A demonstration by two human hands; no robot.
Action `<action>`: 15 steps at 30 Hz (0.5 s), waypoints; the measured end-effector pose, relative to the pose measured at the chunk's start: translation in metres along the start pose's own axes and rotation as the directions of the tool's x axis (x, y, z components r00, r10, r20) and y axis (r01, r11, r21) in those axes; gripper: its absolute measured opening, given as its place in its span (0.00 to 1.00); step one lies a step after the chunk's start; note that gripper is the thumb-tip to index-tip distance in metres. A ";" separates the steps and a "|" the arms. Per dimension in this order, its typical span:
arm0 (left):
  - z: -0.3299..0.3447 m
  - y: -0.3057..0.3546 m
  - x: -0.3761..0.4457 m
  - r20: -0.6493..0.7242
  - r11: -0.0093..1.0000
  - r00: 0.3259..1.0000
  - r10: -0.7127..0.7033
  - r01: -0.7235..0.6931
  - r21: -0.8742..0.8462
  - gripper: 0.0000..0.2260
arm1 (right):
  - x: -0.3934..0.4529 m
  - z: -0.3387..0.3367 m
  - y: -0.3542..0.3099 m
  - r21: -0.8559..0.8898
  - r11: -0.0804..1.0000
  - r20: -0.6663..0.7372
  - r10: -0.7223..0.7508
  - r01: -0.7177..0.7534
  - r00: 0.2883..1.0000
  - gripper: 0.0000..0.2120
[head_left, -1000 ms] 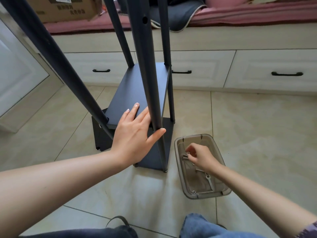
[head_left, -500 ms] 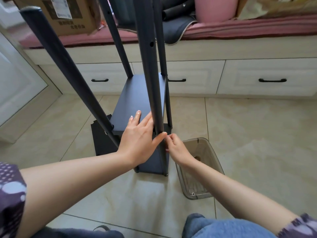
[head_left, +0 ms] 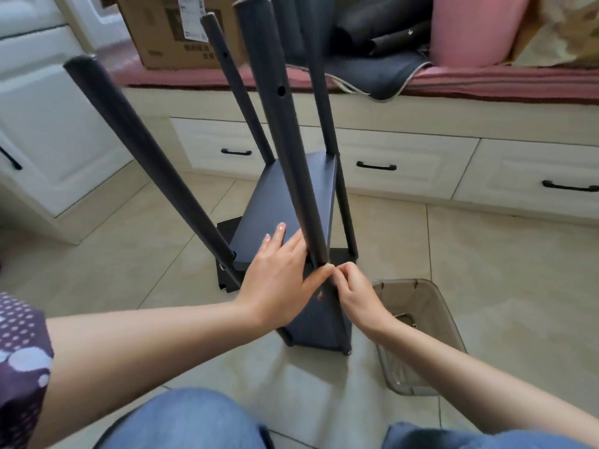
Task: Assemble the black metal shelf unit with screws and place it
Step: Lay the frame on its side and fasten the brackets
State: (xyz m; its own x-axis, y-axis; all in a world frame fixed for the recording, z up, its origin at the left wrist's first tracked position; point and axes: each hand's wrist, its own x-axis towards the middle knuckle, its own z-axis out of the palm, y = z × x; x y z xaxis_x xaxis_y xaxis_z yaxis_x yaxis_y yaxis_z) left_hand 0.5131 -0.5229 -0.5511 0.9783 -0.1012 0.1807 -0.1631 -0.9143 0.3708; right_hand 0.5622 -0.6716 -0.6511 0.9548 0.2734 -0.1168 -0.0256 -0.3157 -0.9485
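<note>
While the left hand [head_left: 278, 280] lies flat on the shelf panel [head_left: 275, 209], fingers straight and spread with the thumb hooked round the near post [head_left: 285, 150], the right hand [head_left: 353, 293] is right up against that same post from the other side. Its fingertips are pinched together at the spot where the post meets the panel's edge. I'd guess there's a screw in that pinch, but it's too small to make out, so can't say for sure.

What matters here imo: the post runs long and nearly upright, leaning a bit toward the camera at the top, and any screw has to go in crosswise to it, sideways from the right. So the right hand is the one on the job, touching the joint, and the left is just bracing the panel level.

The shelf unit [head_left: 311, 325] stands on the tiled floor [head_left: 486, 260] between the person's knees and the white drawers [head_left: 405, 163], four posts sticking up. The clear plastic box [head_left: 421, 338] with the hardware sits just beside the unit, under the right forearm, so it's an easy reach back for more.
</note>
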 end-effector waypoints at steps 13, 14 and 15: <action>-0.022 -0.066 -0.033 -0.191 0.925 0.958 -0.214 0.136 -0.356 0.21 | 0.004 0.055 -0.031 0.035 0.996 0.102 0.075 -0.079 0.992 0.14; -0.023 -0.070 -0.035 -0.194 0.914 0.953 -0.233 0.146 -0.377 0.21 | 0.005 0.058 -0.034 0.019 0.997 0.117 0.074 -0.077 0.990 0.14; -0.024 -0.076 -0.036 -0.199 0.903 0.947 -0.251 0.155 -0.400 0.21 | 0.007 0.062 -0.037 0.003 0.997 0.128 0.071 -0.072 0.989 0.14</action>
State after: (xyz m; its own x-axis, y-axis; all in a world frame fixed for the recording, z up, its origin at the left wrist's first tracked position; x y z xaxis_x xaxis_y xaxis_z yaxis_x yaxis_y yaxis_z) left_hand 0.4869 -0.4404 -0.5640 0.9423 0.2112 0.2596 -0.0468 -0.6848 0.7272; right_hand 0.5519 -0.6014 -0.6349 0.9046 0.3648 -0.2205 -0.0950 -0.3319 -0.9385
